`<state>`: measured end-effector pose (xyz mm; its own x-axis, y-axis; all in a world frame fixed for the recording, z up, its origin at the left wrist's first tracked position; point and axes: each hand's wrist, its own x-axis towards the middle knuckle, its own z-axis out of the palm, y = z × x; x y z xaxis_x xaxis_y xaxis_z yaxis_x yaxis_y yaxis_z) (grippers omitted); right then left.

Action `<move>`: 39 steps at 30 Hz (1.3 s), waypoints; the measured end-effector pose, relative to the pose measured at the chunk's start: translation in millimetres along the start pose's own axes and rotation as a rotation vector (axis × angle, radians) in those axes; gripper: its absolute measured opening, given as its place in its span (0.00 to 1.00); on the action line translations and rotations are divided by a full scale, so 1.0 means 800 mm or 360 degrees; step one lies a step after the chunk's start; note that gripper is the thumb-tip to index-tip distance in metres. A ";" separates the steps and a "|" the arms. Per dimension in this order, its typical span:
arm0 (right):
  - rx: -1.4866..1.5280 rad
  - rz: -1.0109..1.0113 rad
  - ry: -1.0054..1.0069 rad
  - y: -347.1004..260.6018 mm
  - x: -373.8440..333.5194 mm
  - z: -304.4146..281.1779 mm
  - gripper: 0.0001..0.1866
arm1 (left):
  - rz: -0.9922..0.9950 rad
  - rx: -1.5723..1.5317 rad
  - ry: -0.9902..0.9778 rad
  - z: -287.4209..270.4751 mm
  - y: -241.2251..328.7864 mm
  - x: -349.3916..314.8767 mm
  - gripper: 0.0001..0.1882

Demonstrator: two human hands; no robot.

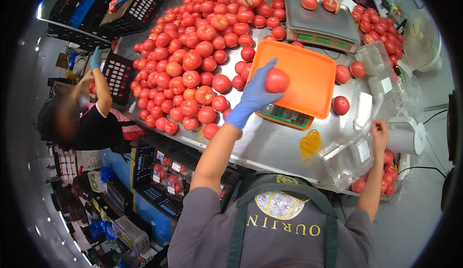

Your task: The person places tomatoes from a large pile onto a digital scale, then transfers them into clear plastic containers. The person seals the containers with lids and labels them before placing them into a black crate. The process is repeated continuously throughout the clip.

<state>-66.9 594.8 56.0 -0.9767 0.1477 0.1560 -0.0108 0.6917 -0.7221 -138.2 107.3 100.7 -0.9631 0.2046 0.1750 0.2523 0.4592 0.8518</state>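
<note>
My left hand (258, 92), in a blue glove, grips a tomato (277, 80) above an orange tray (308, 65). That tray lies tilted on a scale with a green display panel (288, 117). My bare right hand (380, 132) is at the table's right side, its fingers drawn together beside a white rounded device (405, 135). Whatever those fingers hold, if anything, is too small to make out. A clear plastic box (348, 164) with a white label is just below that hand. A bundle of yellow rubber bands (310, 146) lies between my arms.
A large tomato heap (193, 65) covers the table's left half. Across the table, another person's hands touch tomatoes near a second scale (320, 24). More clear boxes (378, 65) and a fan (422, 41) stand right. A co-worker (87, 118) is at left by black crates (118, 75).
</note>
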 end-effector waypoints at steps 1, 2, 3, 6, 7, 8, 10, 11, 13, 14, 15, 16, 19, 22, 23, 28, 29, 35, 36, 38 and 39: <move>-0.0069 -0.0094 -0.0109 -0.022 -0.019 0.000 0.03 | 0.0072 0.0374 -0.0023 0.019 0.004 0.023 0.47; -0.0127 -0.0202 -0.0235 -0.039 -0.040 -0.001 0.04 | 0.0122 0.0763 -0.0028 0.033 0.009 0.038 0.48; -0.0134 -0.0268 -0.0297 -0.047 -0.063 0.000 0.03 | 0.0096 0.0822 -0.0095 0.046 0.014 0.047 0.46; -0.0472 -0.0307 -0.0503 -0.072 -0.133 -0.005 0.04 | 0.0162 0.0679 0.0044 0.048 0.003 0.066 0.39; -0.0498 -0.0252 -0.0557 -0.087 -0.151 -0.003 0.05 | 0.0281 0.0432 0.0312 0.042 -0.018 0.065 0.37; -0.0592 -0.0272 -0.0583 -0.071 -0.172 0.003 0.06 | 0.0397 0.0176 0.0580 0.036 -0.044 0.061 0.35; -0.0827 -0.0154 -0.0668 -0.040 -0.206 0.020 0.06 | 0.0062 -0.0490 0.1021 -0.002 -0.096 0.057 0.29; -0.0855 -0.0071 -0.0722 -0.026 -0.224 0.026 0.06 | 0.0000 -0.0070 0.1071 -0.036 -0.123 0.047 0.32; -0.0821 0.0067 -0.0775 -0.026 -0.222 0.025 0.08 | -0.0369 0.0067 0.0421 -0.074 -0.125 0.025 0.40; -0.0736 0.0139 -0.0770 -0.044 -0.219 0.032 0.08 | -0.0545 0.0152 0.0090 -0.089 -0.123 0.017 0.44; -0.0651 0.0213 -0.0766 -0.055 -0.212 0.038 0.09 | -0.0097 0.0440 -0.0068 -0.076 -0.170 0.015 0.52; -0.0622 0.0203 -0.0753 -0.063 -0.206 0.040 0.10 | -0.0199 0.0681 -0.0337 -0.077 -0.157 0.019 0.51; -0.0608 0.0111 -0.0750 -0.084 -0.178 0.047 0.10 | 0.0123 0.0717 -0.0040 -0.049 -0.173 0.032 0.42; -0.0596 0.0155 -0.0773 -0.103 -0.161 0.059 0.10 | -0.0023 0.0683 -0.0095 -0.042 -0.176 0.045 0.34; -0.0573 0.0187 -0.0809 -0.108 -0.156 0.060 0.10 | -0.0079 0.0693 -0.0106 -0.044 -0.179 0.047 0.31; -0.0718 0.0228 -0.0908 -0.138 -0.141 0.065 0.10 | -0.0194 0.0950 0.0138 -0.106 -0.151 0.019 0.30; -0.0746 0.0190 -0.0953 -0.144 -0.135 0.067 0.10 | -0.0189 0.0934 0.0186 -0.128 -0.136 0.002 0.32; -0.0620 -0.0119 -0.0832 -0.195 -0.072 0.108 0.11 | -0.0273 0.1020 -0.0277 -0.124 -0.129 -0.079 0.38; -0.0529 -0.0216 -0.0736 -0.210 -0.050 0.127 0.11 | -0.0264 0.1028 -0.0279 -0.116 -0.130 -0.081 0.39; -0.0391 -0.0450 -0.0504 -0.247 -0.004 0.168 0.11 | -0.0245 0.1046 -0.0288 -0.092 -0.138 -0.089 0.40; -0.0387 -0.0484 -0.0472 -0.275 0.014 0.183 0.11 | -0.0205 0.0949 -0.0178 -0.074 -0.162 -0.093 0.41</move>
<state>-107.0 340.5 118.1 -0.9563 -0.2703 0.1113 -0.2894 0.8223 -0.4899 -104.8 -18.7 6.2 -0.9818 0.1898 0.0091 0.1749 0.8836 0.4343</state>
